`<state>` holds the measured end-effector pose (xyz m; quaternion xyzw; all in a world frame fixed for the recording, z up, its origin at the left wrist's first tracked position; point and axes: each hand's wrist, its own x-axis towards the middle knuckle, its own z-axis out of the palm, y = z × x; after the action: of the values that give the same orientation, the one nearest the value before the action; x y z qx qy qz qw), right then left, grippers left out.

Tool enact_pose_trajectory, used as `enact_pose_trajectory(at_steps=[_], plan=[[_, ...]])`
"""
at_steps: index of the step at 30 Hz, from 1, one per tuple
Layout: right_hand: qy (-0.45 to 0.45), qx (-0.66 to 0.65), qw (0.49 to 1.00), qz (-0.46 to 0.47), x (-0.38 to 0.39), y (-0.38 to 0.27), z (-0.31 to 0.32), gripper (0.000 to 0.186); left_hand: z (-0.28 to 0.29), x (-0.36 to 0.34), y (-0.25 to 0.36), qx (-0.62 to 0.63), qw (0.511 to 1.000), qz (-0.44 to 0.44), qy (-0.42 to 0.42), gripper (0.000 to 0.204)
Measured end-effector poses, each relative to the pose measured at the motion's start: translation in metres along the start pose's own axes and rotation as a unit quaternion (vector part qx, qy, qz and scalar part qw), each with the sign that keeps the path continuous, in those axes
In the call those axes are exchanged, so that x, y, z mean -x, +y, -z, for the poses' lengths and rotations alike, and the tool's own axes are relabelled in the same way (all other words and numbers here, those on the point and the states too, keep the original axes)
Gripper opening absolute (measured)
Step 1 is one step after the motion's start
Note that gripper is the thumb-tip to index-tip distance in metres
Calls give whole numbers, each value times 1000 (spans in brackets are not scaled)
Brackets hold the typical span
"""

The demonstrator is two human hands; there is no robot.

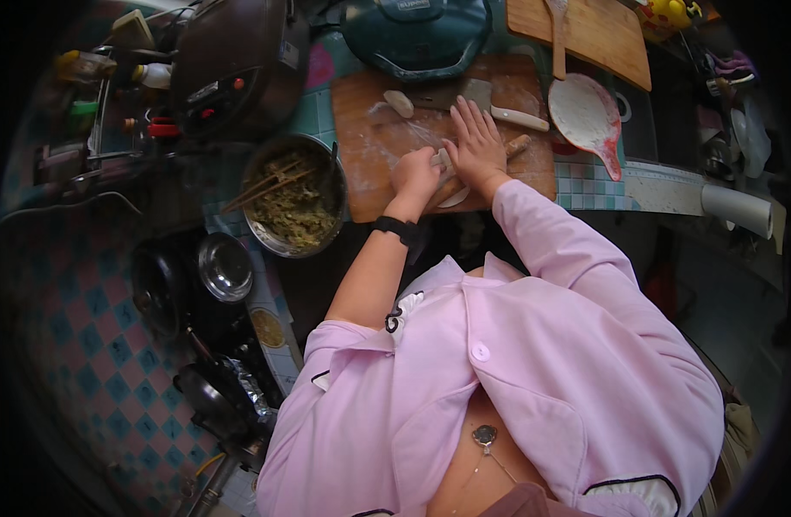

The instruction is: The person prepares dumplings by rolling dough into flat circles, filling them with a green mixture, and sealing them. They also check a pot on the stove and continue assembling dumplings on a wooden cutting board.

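Rolling pin [518, 145] lies on the wooden board [369, 191], long axis diagonal: far-right end exposed, middle covered by the right hand [480, 153], near-left run partly visible toward the left wrist. Right hand is the nearer one, directly on top: palm down, fingers straight and extended, laid over the pin, not wrapped round it.

Left hand [418, 177] sits just left of the pin, fingers curled in, seemingly pinching the edge of the pale dough [445, 161]. Dough is immediately right of those fingers, between the hands. Another pale patch shows on the near side of the pin; can't tell if it's the same piece running underneath.

Cleaver [477, 91] is beyond the right fingertips, handle pointing right. Small dough lump [400, 103] is beyond the left hand, apart from it.
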<state>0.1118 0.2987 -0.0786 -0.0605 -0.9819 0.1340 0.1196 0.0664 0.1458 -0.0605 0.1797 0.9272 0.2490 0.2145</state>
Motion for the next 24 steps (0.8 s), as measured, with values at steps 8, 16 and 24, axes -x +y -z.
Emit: enact_pose_trajectory(at_steps=[8, 16, 24], plan=[[-78, 9, 997, 4, 62, 11, 32, 68, -14, 19, -8, 93, 993, 43, 63, 31], [-29, 17, 999, -15, 10, -1, 5, 68, 5, 1, 1, -15, 1000, 20, -11, 26], [-85, 31, 996, -12, 62, 9, 31, 66, -11, 25, -23, 147, 982, 78, 84, 34]])
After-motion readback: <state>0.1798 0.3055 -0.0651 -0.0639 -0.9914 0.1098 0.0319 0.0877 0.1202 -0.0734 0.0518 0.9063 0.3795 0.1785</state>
